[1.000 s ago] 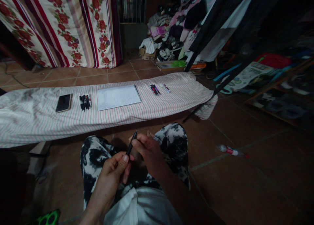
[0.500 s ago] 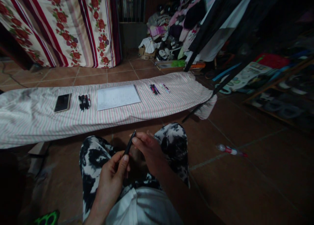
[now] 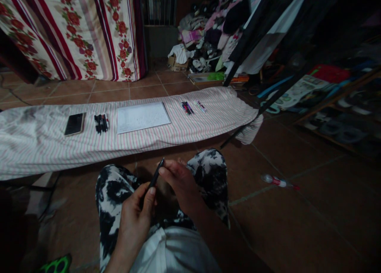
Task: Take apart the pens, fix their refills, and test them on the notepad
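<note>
Above my lap, a dark pen (image 3: pixel 155 175) slants up and to the right between my hands. My left hand (image 3: pixel 137 209) is closed around its lower end, the thumb lying along the barrel. The fingers of my right hand (image 3: pixel 180 182) pinch the pen near its upper tip. Past my knees, an open spiral notebook (image 3: pixel 143 117) rests on a striped cloth (image 3: pixel 166 137). Left of the notebook are several dark pens or markers (image 3: pixel 101 124) and a phone (image 3: pixel 75 124). To its right lie a bundle of coloured pens (image 3: pixel 187 108) and some pale small items (image 3: pixel 200 106).
A plastic bottle (image 3: pixel 279 181) lies on the tiled floor to the right. Behind the cloth-covered surface hang floral curtains (image 3: pixel 79 31), beside a heap of clothes (image 3: pixel 208 31). Dark slanting poles (image 3: pixel 233 72) stand near the right end. A green object (image 3: pixel 58 264) is at lower left.
Both hands keep their hold on the pen and have barely moved. The whole view has shifted very slightly; the things on the cloth stay in place.
</note>
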The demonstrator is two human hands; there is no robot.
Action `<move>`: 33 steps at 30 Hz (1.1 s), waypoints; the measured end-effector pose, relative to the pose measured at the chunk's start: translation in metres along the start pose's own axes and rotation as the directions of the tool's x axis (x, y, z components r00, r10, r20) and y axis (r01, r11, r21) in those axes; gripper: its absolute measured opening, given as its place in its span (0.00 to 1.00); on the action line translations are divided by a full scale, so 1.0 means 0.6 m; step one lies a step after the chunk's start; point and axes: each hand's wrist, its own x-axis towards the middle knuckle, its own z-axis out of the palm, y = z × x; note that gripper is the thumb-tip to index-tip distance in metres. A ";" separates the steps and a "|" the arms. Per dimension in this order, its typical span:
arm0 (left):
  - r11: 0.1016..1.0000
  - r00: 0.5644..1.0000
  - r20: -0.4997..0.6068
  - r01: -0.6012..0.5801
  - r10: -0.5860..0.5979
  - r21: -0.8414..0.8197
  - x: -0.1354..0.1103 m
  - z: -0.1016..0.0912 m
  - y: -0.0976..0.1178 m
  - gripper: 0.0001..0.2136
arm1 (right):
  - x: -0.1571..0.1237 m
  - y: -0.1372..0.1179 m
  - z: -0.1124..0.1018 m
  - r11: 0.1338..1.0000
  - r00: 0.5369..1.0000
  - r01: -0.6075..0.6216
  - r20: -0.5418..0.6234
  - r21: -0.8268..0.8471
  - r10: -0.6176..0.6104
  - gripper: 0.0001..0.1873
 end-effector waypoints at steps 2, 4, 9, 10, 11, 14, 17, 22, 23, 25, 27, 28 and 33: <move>0.999 1.000 -0.020 -0.021 0.022 0.028 0.000 0.000 -0.006 0.19 | 0.002 0.007 0.001 0.999 1.000 -0.012 0.001 0.035 0.012 0.09; 0.999 1.000 -0.013 -0.025 0.026 0.032 0.000 0.001 -0.008 0.19 | 0.004 0.011 0.002 0.999 1.000 -0.017 -0.012 0.046 0.018 0.10; 0.996 0.998 0.058 0.023 -0.018 -0.088 -0.001 0.005 0.001 0.17 | 0.002 0.003 0.003 1.000 0.998 0.019 -0.054 -0.014 -0.020 0.07; 0.990 0.995 0.089 0.048 -0.036 -0.135 -0.001 0.005 0.004 0.17 | 0.001 0.000 0.003 1.000 0.999 0.022 -0.049 -0.022 -0.023 0.07; 0.979 0.991 0.125 0.078 -0.054 -0.189 0.000 0.004 0.006 0.17 | 0.000 -0.002 0.002 0.999 0.999 0.022 -0.039 -0.025 -0.023 0.07; 0.908 0.960 0.246 0.220 -0.136 -0.356 0.001 0.001 0.012 0.17 | -0.002 -0.005 -0.002 1.000 1.000 0.021 0.004 0.001 -0.021 0.08; 0.804 0.899 0.387 0.378 -0.202 -0.459 0.001 -0.004 0.019 0.18 | -0.001 -0.002 -0.006 0.998 0.994 0.004 0.111 0.058 -0.010 0.10; 0.814 0.916 0.349 0.351 -0.197 -0.462 -0.001 -0.004 0.022 0.17 | 0.002 0.002 -0.008 0.993 0.983 -0.007 0.181 0.121 -0.015 0.13; 0.843 0.934 0.305 0.310 -0.185 -0.440 -0.001 -0.003 0.021 0.17 | 0.002 0.002 -0.008 0.992 0.985 0.007 0.168 0.125 -0.028 0.12; 0.889 0.960 0.241 0.234 -0.146 -0.393 0.000 -0.001 0.018 0.16 | 0.003 0.003 -0.006 0.988 0.987 0.008 0.156 0.153 -0.032 0.13; 0.916 0.971 0.213 0.183 -0.111 -0.357 0.000 0.003 0.015 0.16 | 0.003 0.003 -0.003 0.980 0.989 -0.034 0.148 0.198 0.005 0.14; 0.923 0.973 0.206 0.169 -0.101 -0.346 0.000 0.004 0.014 0.17 | 0.003 0.003 -0.001 0.975 0.990 -0.055 0.135 0.213 0.026 0.14; 0.882 0.961 0.236 0.235 -0.147 -0.409 -0.003 0.007 0.015 0.17 | 0.000 -0.005 0.002 0.979 0.992 -0.063 0.118 0.195 0.040 0.11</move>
